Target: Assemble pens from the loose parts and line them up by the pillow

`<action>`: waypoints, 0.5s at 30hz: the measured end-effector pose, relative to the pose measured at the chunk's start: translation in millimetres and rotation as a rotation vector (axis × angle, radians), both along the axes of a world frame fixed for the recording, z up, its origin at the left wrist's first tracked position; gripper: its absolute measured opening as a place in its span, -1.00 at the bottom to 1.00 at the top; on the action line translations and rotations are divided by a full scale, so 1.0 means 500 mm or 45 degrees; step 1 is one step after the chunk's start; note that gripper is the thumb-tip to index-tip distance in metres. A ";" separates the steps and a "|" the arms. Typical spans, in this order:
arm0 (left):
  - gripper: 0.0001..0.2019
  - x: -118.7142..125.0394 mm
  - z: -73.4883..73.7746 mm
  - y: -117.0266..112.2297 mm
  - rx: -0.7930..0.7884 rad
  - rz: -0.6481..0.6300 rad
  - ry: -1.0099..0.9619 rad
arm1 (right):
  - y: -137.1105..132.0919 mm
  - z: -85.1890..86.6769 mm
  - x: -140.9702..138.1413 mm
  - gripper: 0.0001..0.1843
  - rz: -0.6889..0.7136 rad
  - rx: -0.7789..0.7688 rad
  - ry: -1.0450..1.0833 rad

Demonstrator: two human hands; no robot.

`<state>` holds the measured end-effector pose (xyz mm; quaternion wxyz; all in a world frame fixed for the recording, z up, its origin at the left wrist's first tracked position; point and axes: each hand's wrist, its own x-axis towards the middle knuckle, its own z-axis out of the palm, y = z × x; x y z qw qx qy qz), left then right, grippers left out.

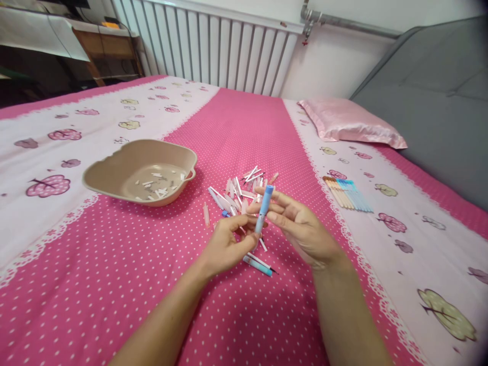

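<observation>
Nearly upright blue pen, left hand grip pinching base, right hand spread

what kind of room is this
Most likely a home bedroom: a pink dotted bedspread covers a bed, a pink pillow lies beside a grey padded headboard, and a white radiator runs along the far wall.
</observation>
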<state>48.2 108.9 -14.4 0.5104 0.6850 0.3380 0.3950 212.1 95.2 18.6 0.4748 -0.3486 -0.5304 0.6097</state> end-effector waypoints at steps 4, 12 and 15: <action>-0.91 0.000 -0.004 0.001 -0.010 -0.001 0.007 | 0.003 -0.002 -0.003 -0.57 -0.015 -0.029 0.013; -0.92 0.003 -0.001 0.000 0.042 0.010 0.042 | 0.007 -0.011 -0.001 -0.54 -0.122 -0.096 0.034; -0.93 0.003 -0.003 0.000 0.016 0.011 0.039 | 0.009 -0.012 0.002 -0.56 -0.131 -0.054 0.024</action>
